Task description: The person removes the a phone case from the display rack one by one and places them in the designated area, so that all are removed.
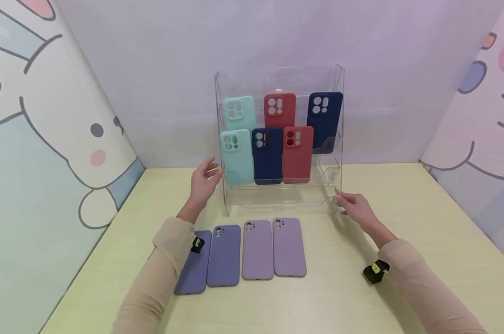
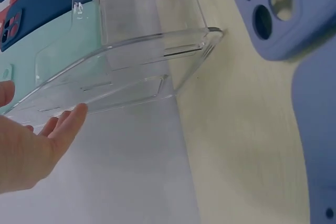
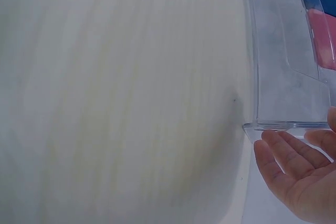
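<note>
Grip left (image 1: 204, 182): fingers spread, beside clear display rack (image 1: 277, 198) | grip right (image 1: 355, 208): fingers apart, at rack's opposite side | purple phone cases (image 1: 257, 250): on desk (image 1: 327, 297), nearside of grips

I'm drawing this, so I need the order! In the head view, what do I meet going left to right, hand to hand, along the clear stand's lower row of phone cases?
Left hand, mint-green rectangular phone case, navy-blue rectangular phone case, red rectangular phone case, right hand.
</note>
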Demonstrator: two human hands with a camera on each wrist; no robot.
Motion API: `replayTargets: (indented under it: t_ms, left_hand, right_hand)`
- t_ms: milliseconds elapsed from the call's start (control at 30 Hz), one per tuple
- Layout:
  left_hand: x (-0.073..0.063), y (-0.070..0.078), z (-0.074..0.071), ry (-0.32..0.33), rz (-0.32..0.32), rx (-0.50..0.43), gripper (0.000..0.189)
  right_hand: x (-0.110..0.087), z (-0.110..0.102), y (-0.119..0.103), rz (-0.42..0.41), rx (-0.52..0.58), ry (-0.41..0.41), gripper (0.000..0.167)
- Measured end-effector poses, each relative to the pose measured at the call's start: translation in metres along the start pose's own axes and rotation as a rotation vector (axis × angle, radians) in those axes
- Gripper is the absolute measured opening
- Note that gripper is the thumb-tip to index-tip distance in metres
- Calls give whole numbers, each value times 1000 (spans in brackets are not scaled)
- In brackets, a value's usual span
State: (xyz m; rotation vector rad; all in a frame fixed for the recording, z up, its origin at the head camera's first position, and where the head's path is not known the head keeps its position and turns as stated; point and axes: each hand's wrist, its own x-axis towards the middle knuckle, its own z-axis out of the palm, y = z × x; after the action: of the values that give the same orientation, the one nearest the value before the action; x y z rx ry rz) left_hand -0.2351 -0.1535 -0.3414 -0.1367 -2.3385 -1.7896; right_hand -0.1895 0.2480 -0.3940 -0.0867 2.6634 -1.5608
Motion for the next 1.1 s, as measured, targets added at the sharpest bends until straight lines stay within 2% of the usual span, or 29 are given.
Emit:
replayTargets:
  t_ms: [167, 267, 433, 567, 700, 833, 967, 1100]
  left_hand:
    - [7, 2, 8, -27, -106, -70, 53]
    - [10, 0, 11, -27, -131, -93, 52]
    - [10, -3, 13, -23, -133, -86, 50]
    - [10, -4, 14, -22, -132, -85, 49]
    - [10, -6, 14, -26, -130, -89, 48]
    - [10, -5, 13, -28, -136, -93, 48]
    - [10, -4, 13, -28, -144, -96, 48]
    - [11, -5, 13, -35, -140, -104, 49]
  right_hand:
    - [0, 0, 1, -8, -5, 4, 48]
    - [0, 1, 1, -10, -11, 5, 48]
    - [-1, 1, 0, -9, -19, 26, 49]
    - [-3, 0, -4, -52, -88, 101, 45]
    - [-7, -2, -12, -114, -166, 240, 38]
    - [-10, -4, -23, -154, -152, 358, 32]
    - [-11, -5, -35, -192, -93, 391, 30]
    - [-10, -6, -47, -216, -72, 387, 30]
